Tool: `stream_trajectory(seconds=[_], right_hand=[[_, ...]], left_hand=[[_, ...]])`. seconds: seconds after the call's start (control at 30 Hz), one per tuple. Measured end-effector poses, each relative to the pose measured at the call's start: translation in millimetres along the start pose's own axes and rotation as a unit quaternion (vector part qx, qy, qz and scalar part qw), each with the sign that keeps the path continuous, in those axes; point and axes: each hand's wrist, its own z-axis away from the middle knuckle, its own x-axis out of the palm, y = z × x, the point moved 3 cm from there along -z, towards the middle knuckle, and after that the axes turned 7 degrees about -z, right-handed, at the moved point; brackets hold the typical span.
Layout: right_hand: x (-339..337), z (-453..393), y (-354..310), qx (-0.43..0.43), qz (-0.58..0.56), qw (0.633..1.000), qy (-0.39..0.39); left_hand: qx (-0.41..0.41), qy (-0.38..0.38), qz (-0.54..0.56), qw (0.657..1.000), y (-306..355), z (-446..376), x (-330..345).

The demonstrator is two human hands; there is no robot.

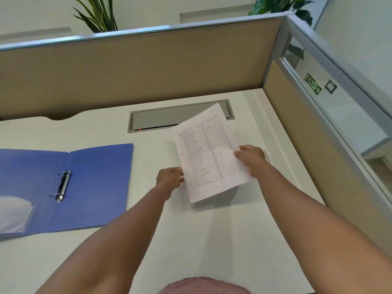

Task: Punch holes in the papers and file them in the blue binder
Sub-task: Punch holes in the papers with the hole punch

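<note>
I hold a printed sheet of paper [209, 153] above the white desk [191, 240], right of centre. It carries a table of small text, and two punched holes show along its left edge. My left hand [169, 179] pinches that left edge near the lower hole. My right hand [251, 159] grips the right edge. The blue binder [95, 187] lies open and flat at the left of the desk. Its metal ring mechanism [63, 185] sits along the spine. No hole punch is in view.
A grey cable hatch [161, 118] is set into the desk behind the paper. Beige partition walls [137, 68] close off the back and right sides. A clear pocket [14, 215] is on the binder's left inner cover. Plants stand behind the partition.
</note>
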Motion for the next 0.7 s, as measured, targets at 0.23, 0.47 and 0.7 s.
stream_trajectory(seconds=[0.23,0.47,0.7], right_hand=[[-15,-6,37,0.055,0.014,0.998,0.007],[-20,-12,62,0.086,0.062,0.994,0.011],[-25,-13,72,0.066,0.189,0.98,0.015]], left_hand=[[-0.011,-0.034,0.001,0.999,-11,6,20],[-0.026,-0.048,-0.015,0.998,-21,6,33],[-0.04,-0.038,-0.034,0.998,-25,10,37]])
